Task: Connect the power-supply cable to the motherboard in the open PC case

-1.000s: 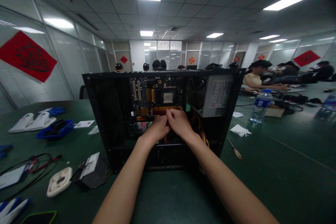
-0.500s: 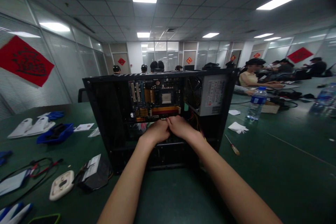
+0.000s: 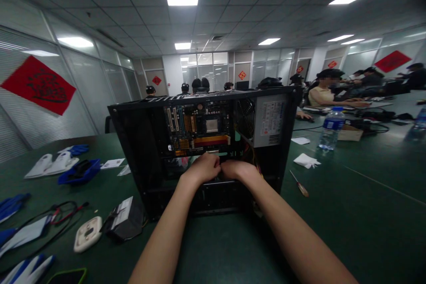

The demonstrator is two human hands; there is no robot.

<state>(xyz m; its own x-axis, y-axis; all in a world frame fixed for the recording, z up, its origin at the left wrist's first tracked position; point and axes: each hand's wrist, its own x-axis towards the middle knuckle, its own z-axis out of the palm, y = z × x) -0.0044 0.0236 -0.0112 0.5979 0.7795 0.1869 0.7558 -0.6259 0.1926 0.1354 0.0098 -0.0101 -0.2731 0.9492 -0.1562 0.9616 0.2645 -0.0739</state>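
An open black computer case [image 3: 129,151] stands on the table in front of me, its inside facing me. My left hand [image 3: 204,168] is inside it, just below the motherboard [image 3: 186,120], fingers curled closed. Close beside it, my right hand [image 3: 238,170] bends downward at the wrist with its fingers curled in. Whatever the two hands grip is hidden behind them. Red and gold memory slots [image 3: 213,140] run just above the hands. The power supply [image 3: 270,120] sits at the case's upper right, with thin coloured cables hanging below it.
Left of the case lie a black boxy part [image 3: 124,222], a cream square frame [image 3: 88,234], a blue tray [image 3: 80,171], gloves and cables. To the right are a screwdriver [image 3: 301,186], crumpled tissue [image 3: 306,160] and a water bottle [image 3: 332,128]. People sit farther back.
Both hands have moved down from the memory slots to lower in the case. My right hand has shifted slightly right and now bends more at the wrist. The view has tilted a little.
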